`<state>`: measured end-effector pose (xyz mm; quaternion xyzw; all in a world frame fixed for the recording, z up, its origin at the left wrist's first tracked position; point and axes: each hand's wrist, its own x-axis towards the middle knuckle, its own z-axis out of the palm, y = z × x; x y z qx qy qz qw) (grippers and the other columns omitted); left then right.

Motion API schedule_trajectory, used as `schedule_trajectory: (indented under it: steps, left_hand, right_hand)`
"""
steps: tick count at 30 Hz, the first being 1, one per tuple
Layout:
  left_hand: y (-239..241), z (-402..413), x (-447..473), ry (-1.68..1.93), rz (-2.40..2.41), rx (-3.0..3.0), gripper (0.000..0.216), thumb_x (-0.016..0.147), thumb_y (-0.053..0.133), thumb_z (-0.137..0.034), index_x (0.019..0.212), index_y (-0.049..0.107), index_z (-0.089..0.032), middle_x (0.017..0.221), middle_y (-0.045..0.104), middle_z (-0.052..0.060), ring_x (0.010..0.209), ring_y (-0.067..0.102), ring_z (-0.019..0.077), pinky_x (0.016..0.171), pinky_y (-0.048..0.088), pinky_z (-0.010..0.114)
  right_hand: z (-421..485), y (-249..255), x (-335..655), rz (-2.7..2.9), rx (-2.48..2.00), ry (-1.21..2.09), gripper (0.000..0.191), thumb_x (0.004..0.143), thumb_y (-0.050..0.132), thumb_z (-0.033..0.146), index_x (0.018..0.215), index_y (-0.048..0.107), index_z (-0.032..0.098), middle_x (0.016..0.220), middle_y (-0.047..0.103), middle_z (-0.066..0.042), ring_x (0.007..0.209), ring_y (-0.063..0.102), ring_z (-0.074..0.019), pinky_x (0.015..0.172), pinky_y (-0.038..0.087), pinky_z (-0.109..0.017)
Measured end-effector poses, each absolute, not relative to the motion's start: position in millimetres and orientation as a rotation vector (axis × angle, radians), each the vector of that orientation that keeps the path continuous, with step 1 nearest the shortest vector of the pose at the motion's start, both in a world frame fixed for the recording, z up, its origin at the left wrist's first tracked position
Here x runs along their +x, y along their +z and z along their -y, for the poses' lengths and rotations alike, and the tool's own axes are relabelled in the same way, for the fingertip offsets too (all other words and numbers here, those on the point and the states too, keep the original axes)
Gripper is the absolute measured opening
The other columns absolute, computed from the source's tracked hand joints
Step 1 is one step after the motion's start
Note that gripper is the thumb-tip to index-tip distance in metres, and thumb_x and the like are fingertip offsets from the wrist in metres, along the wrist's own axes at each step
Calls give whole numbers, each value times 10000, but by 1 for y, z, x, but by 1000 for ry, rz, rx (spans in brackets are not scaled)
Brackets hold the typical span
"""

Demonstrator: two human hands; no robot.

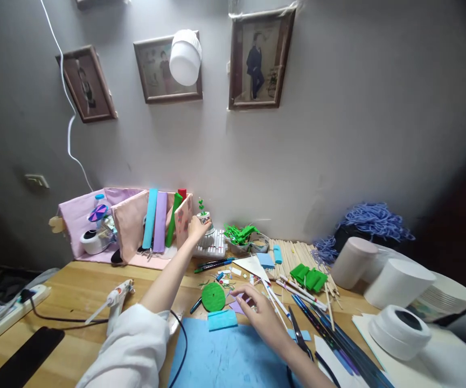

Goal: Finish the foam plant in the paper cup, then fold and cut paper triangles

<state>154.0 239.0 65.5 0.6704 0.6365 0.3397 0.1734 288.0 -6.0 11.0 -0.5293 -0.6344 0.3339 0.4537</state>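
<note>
My left hand reaches far back across the wooden table and is closed on a small white pot with a green paper plant, close to the wall. My right hand hovers low over the table with fingers spread, just above small purple paper scraps. A green foam disc lies to its left, with a light blue foam piece in front of it. A large blue sheet covers the near table edge.
A glue gun rests at left, with a power strip and a black phone. Pens, scissors and wooden sticks lie at right. White tape rolls, blue yarn and a pink organiser stand along the back.
</note>
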Motion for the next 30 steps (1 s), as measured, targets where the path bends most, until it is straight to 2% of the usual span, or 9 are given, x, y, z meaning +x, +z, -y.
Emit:
schedule_trajectory:
  steps: [6,11,18,22,24,27,28,30]
  left_hand:
    - [47,-258,155,794,-1953,1997,337,830,530,-378,1066,539,-138,1057,575,83,966,555,206,829,450,406]
    - [41,-255,158,801,-2043,2091,431,768,577,-449,1028,544,-107,1046,562,172,1017,538,283,808,439,351]
    - [53,-233,157,727,-2090,2227,399,789,570,-342,1040,507,-39,1047,500,223,930,576,322,726,453,368]
    - [64,-193,148,671,-1971,2396,304,820,509,-256,1029,515,-35,1073,478,240,1009,513,354,788,420,418]
    - [63,-162,138,653,-1841,2502,269,835,475,-250,1027,527,-70,1092,485,215,1065,462,349,845,385,435]
    - [46,-107,113,599,-1596,2613,203,857,433,-245,997,552,-158,1069,534,120,1024,483,266,862,387,378]
    - [35,-88,104,571,-1523,2629,181,853,445,-241,976,563,-181,1037,555,88,997,498,236,855,396,345]
    - [11,-55,86,547,-1343,2615,162,848,450,-230,953,568,-194,997,575,67,959,509,217,840,407,338]
  right_hand:
    - [2,-14,290,1604,-1318,893,207,869,442,286,882,631,202,896,599,-39,821,556,-179,691,405,-279]
    - [-1,-21,290,1603,-1331,933,212,871,434,272,884,631,197,887,606,-39,795,553,-170,679,401,-272]
    - [0,-23,288,1615,-1333,907,199,855,446,254,865,634,189,903,624,-44,812,562,-172,700,411,-277]
    - [-1,-26,290,1635,-1398,800,178,831,452,213,852,625,179,861,616,-35,752,561,-154,681,428,-268]
    - [-7,-31,291,1661,-1483,730,167,821,454,192,876,610,169,862,610,-37,753,562,-147,685,437,-264]
    - [-23,-38,287,1684,-1554,679,164,798,509,210,926,588,148,892,592,-57,790,552,-159,712,437,-283]
    - [-29,-41,284,1703,-1564,668,188,780,542,218,949,584,146,898,582,-61,804,547,-166,725,434,-292]
    - [-44,-44,276,1762,-1568,647,355,697,656,242,1030,569,159,942,552,-66,886,526,-194,790,415,-327]
